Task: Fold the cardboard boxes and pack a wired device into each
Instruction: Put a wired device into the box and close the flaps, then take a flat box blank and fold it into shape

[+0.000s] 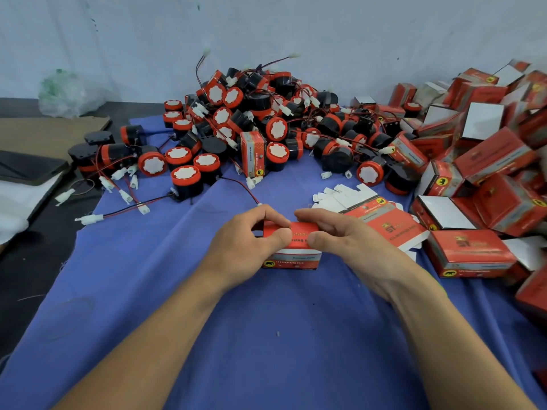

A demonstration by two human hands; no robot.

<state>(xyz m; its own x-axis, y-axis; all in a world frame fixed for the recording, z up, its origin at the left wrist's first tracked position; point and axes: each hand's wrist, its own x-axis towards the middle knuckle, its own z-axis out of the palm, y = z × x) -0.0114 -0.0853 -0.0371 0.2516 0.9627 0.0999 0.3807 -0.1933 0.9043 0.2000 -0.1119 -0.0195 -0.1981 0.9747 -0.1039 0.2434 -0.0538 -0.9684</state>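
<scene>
Box in work: a red cardboard box (293, 257) sits on the blue cloth (266, 335) at near centre, its long axis running left to right.
Left hand (248, 238): clamped on the box's left end, with thumb and fingers pinching the top edge.
Right hand (340, 241): clamped on the right end, thumb on the near face and fingers over the top.
Step, as I judge it: shaping or closing the top (whether a device is already inside is hidden).
Relation that matters: the box spans the gap between both hands, and the heap of wired devices (260, 119) lies straight beyond it on the far side. One loose device (186, 180) trails a wire that ends just beside the left hand, so that hand is nearer.
Supplies: flat box blanks (381, 220) lie just right of the right hand. The pile of folded boxes (485, 155) is at the far right.
</scene>
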